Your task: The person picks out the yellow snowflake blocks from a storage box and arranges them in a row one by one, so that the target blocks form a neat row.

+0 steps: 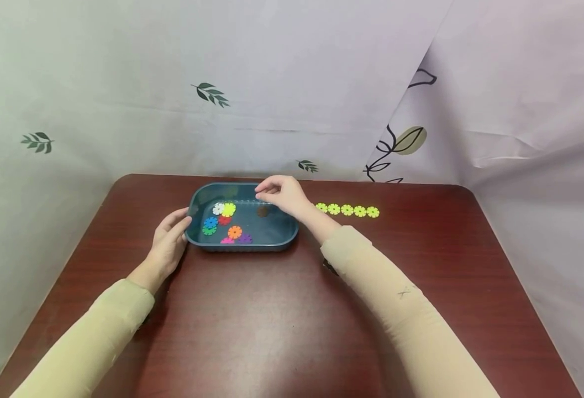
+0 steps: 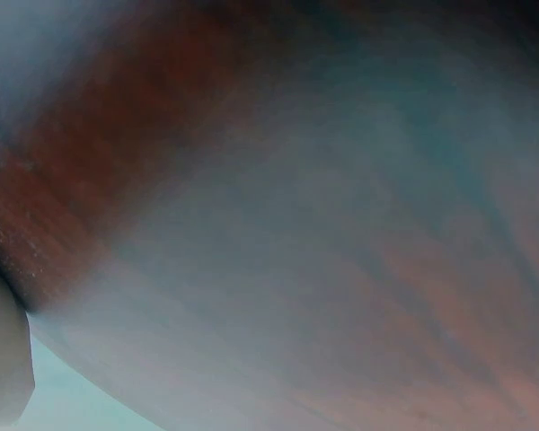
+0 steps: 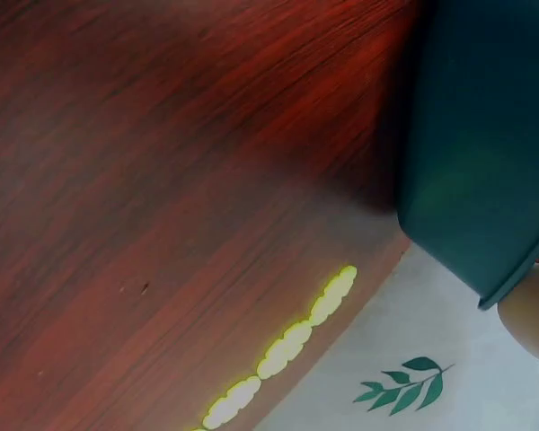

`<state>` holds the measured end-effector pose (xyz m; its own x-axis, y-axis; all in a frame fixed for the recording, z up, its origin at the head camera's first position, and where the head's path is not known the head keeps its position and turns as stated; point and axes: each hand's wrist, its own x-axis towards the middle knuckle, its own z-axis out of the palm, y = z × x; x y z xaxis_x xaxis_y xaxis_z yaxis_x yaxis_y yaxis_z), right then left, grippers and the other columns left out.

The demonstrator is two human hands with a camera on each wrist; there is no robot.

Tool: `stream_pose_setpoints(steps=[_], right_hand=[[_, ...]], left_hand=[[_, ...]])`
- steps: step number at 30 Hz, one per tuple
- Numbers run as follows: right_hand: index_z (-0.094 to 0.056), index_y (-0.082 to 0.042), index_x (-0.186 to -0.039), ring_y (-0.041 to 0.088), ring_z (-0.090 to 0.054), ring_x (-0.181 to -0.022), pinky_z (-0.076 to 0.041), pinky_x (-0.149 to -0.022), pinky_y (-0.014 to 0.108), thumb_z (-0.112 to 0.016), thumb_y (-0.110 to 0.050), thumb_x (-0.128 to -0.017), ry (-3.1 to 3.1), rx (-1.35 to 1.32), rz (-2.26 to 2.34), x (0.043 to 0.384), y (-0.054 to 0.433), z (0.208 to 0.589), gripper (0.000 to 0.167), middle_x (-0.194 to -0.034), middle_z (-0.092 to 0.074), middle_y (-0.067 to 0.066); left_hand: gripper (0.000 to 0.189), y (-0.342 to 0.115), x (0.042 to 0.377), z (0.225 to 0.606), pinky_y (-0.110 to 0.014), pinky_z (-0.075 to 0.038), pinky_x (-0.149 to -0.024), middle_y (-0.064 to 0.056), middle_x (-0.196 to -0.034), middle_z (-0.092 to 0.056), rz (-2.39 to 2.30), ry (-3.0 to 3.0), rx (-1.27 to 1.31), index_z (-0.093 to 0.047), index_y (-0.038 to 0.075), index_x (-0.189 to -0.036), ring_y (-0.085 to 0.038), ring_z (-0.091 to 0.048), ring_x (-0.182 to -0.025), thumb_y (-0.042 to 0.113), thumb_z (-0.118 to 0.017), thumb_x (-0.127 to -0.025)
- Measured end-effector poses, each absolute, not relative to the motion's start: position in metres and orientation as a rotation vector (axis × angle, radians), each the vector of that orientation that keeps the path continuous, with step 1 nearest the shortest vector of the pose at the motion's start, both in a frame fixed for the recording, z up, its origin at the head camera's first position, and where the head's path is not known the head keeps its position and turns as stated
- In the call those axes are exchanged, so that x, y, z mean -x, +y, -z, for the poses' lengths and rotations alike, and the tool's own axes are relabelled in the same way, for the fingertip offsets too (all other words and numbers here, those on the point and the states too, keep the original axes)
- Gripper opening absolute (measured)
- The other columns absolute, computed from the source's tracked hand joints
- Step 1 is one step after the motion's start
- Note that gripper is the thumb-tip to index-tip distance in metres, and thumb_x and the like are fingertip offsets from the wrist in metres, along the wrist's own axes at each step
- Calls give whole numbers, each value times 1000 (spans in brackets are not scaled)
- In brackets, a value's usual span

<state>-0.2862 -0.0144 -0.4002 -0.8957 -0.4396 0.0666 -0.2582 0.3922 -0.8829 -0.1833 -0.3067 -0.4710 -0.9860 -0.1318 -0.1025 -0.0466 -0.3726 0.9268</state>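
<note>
A dark blue-green plastic tray [image 1: 277, 235] stands near the table's far edge. My left hand [image 1: 168, 240] grips its left end, thumb at the rim. Over the tray's right part hovers my right hand [image 1: 285, 194], with thumb and forefinger close together and nothing showing between them. Below those fingertips lies a brown notched disc [image 1: 262, 210]. Toward the left of the tray are a white disc [image 1: 217, 208], a yellow disc [image 1: 229, 209], a red disc [image 1: 225, 220], a blue disc [image 1: 210, 222] and a green disc [image 1: 209, 231]. An orange disc [image 1: 234, 232], pink disc [image 1: 227, 240] and purple disc [image 1: 245, 238] lie nearer me.
Right of the tray, a row of several yellow discs [image 1: 347, 210] runs along the back of the brown wooden table [image 1: 252, 320]. In the right wrist view this yellow row [image 3: 285, 348] lies near the table edge. Pale leaf-printed cloth [image 1: 272, 83] hangs behind.
</note>
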Motion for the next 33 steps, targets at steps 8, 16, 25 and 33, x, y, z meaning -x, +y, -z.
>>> stream_pose_setpoints(steps=[8, 16, 25, 33], right_hand=[[-80, -2, -112, 25, -72, -94, -59, -80, 27, -78, -13, -98, 2478, 638, 1486, 289, -26, 406, 17, -105, -79, 15], [-80, -3, -111, 23, -71, -93, -55, -70, 22, -78, -12, -98, 2480, 654, 1440, 291, -38, 413, 16, -104, -78, 14], [-79, -6, -113, 23, -71, -99, -57, -76, 21, -79, -14, -98, 2499, 675, 1354, 289, -51, 419, 18, -109, -78, 12], [-78, -4, -116, 24, -72, -103, -59, -87, 23, -78, -11, -98, 2500, 756, 1286, 289, -68, 426, 20, -111, -78, 13]], left_hand=[[17, -305, 184, 470, -15, -54, -95, 9, -122, -64, 2545, -1759, -275, -71, 23, -118, -5, -65, -109, 13, -61, -108], [19, -305, 184, 471, -16, -54, -95, 8, -124, -64, 2552, -1738, -250, -71, 19, -121, -6, -65, -110, 10, -60, -108], [19, -305, 184, 469, -16, -54, -96, 7, -123, -64, 2549, -1749, -251, -70, 19, -121, -6, -65, -110, 10, -60, -108], [18, -307, 183, 471, -15, -53, -97, 7, -124, -63, 2535, -1774, -247, -69, 21, -121, -5, -64, -111, 11, -60, -109]])
